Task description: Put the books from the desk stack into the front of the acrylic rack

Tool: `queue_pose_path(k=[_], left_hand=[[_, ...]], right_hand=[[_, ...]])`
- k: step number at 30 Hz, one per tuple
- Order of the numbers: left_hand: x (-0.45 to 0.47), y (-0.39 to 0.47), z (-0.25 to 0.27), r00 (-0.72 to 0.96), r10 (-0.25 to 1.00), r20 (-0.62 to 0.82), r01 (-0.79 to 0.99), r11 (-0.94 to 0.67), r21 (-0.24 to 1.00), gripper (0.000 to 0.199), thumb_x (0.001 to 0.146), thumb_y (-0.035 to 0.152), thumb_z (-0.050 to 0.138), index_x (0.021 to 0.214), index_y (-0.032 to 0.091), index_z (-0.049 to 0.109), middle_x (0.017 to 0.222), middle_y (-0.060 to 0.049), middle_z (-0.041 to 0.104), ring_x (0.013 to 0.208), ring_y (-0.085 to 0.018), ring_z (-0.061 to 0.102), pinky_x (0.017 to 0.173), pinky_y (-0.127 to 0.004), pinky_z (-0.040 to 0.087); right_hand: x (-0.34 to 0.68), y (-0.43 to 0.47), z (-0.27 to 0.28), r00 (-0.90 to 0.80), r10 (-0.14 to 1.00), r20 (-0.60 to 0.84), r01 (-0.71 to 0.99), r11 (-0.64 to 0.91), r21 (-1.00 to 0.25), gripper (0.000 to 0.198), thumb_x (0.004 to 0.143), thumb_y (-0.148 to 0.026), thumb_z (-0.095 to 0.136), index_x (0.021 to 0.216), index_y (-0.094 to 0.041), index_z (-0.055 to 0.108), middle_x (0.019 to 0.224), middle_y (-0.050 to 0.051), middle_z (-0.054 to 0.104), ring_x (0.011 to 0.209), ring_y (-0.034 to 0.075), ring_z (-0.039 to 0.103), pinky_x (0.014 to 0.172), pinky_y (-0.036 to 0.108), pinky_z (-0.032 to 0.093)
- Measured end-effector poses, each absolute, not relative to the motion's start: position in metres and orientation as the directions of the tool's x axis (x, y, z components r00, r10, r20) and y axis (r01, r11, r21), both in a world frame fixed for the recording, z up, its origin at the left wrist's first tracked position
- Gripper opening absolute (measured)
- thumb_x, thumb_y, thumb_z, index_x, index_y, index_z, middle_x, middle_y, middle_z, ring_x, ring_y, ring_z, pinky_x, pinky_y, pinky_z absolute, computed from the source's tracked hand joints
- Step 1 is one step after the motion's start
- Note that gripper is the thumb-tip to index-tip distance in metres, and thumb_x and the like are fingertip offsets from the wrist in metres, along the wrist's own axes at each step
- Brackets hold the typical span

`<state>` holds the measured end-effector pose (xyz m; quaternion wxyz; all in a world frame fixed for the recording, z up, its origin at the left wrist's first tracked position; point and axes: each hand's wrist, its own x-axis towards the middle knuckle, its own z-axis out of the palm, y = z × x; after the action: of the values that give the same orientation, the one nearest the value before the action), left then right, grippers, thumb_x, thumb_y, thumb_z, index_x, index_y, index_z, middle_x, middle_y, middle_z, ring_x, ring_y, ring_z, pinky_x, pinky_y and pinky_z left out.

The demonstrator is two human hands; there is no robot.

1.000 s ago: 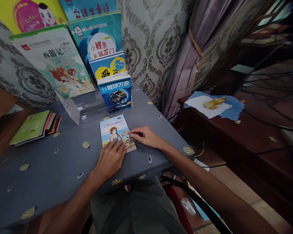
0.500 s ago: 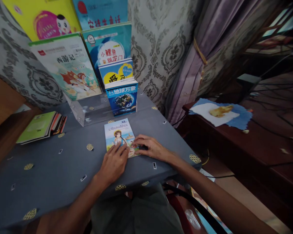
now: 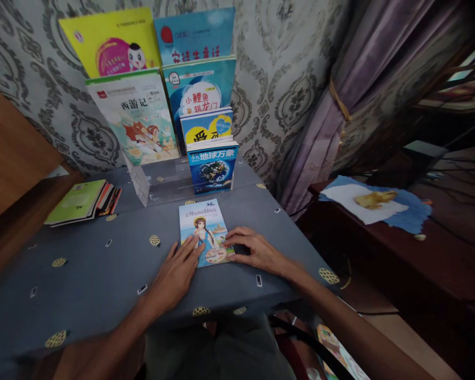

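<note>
A thin paperback book (image 3: 206, 224) lies flat and closed on the cloth-covered table, its pale blue cover showing a girl in a yellow hat. My left hand (image 3: 178, 272) rests with outstretched fingers over the book's lower left edge, fingertips on the cover. On the other side, my right hand (image 3: 259, 250) is loosely curved, fingers and thumb apart, the tips touching the book's right edge. Neither hand lifts it. Just beyond the book, a blue book with an Earth picture (image 3: 214, 169) stands at the front of a clear book stand (image 3: 162, 184).
More picture books (image 3: 136, 116) stand upright in the tiered rack. A short stack of books (image 3: 77, 201) lies at the table's left, beside a wooden panel (image 3: 13, 169). To the right, a dark red surface (image 3: 380, 237) bears a blue cloth (image 3: 414, 208) and cables. A purple curtain (image 3: 316, 142) hangs behind.
My left hand has slid left and back, uncovering more of the lower cover. My right hand stays at the right edge. The whole view has shifted, so things appear further right and lower.
</note>
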<state>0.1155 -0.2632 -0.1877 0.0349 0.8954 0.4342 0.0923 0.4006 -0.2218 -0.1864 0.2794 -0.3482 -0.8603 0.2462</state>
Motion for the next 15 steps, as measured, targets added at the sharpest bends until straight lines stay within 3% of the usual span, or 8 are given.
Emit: queue_pose_path(k=[5,9,15], left_hand=[[0.110,-0.254,-0.185,0.613,0.783,0.107,0.765,-0.622,0.168,0.051,0.105,0.031,0.032,0.155,0.027,0.030,0.162,-0.009,0.032,0.152,-0.021,0.026,0.121,-0.051,0.029],[0.104,-0.238,-0.185,0.582,0.809,0.084,0.786,-0.586,0.197,0.057,0.103,0.043,0.036,0.156,0.023,0.029,0.163,-0.012,0.030,0.153,-0.023,0.023,0.121,-0.053,0.027],[0.101,-0.205,-0.185,0.545,0.837,0.049,0.809,-0.541,0.231,0.058,0.103,0.046,0.032,0.155,0.020,0.031,0.163,-0.014,0.028,0.152,-0.024,0.024,0.120,-0.054,0.027]], right_hand=[[0.395,-0.207,-0.183,-0.590,0.747,0.305,0.574,0.654,-0.493,0.034,0.091,-0.045,0.066,0.117,-0.024,0.072,0.125,0.012,0.069,0.121,0.030,0.057,0.104,0.051,0.042],[0.383,-0.182,-0.189,-0.581,0.769,0.267,0.640,0.634,-0.434,0.048,0.094,-0.044,0.061,0.136,-0.021,0.061,0.145,0.016,0.056,0.137,0.032,0.046,0.112,0.053,0.036],[0.361,-0.143,-0.188,-0.506,0.845,0.173,0.771,0.533,-0.349,0.055,0.097,-0.044,0.055,0.144,-0.015,0.052,0.153,0.019,0.045,0.141,0.034,0.043,0.113,0.054,0.034]])
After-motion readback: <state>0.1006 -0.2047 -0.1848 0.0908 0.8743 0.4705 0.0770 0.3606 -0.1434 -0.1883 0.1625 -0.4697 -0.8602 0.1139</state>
